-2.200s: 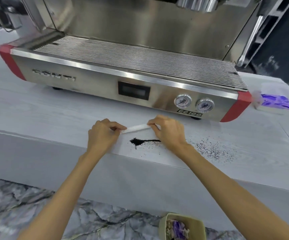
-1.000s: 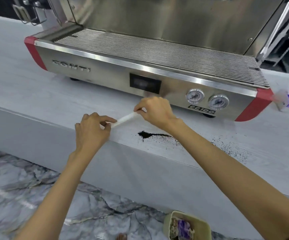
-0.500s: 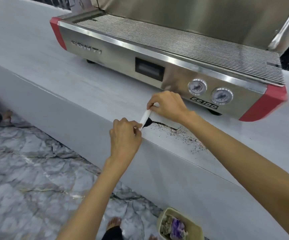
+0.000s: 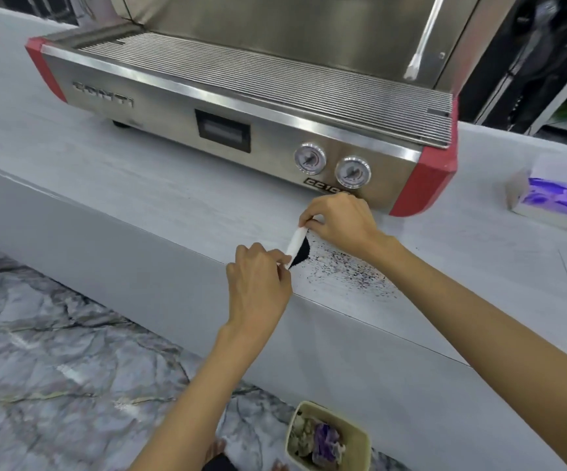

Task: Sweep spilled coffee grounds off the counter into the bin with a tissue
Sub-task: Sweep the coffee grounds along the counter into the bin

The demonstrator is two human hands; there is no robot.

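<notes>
A folded white tissue (image 4: 295, 243) is stretched between both hands on the grey counter (image 4: 159, 202). My left hand (image 4: 258, 280) pinches its near end at the counter's front edge. My right hand (image 4: 339, 222) pinches its far end, close to the espresso machine. A dark heap of coffee grounds (image 4: 301, 253) lies against the tissue's right side, and scattered grounds (image 4: 350, 271) trail off to the right. The beige bin (image 4: 326, 436) stands on the floor below, holding crumpled waste.
A steel and red espresso machine (image 4: 241, 107) fills the back of the counter. A tissue box (image 4: 557, 198) with purple print sits at the right. Marble floor (image 4: 71, 368) lies below the counter's front edge, and my feet show beside the bin.
The tissue has turned from lying crosswise to running front to back at the counter's edge, with the grounds pushed into a denser heap against it. The view has shifted left and nearer.
</notes>
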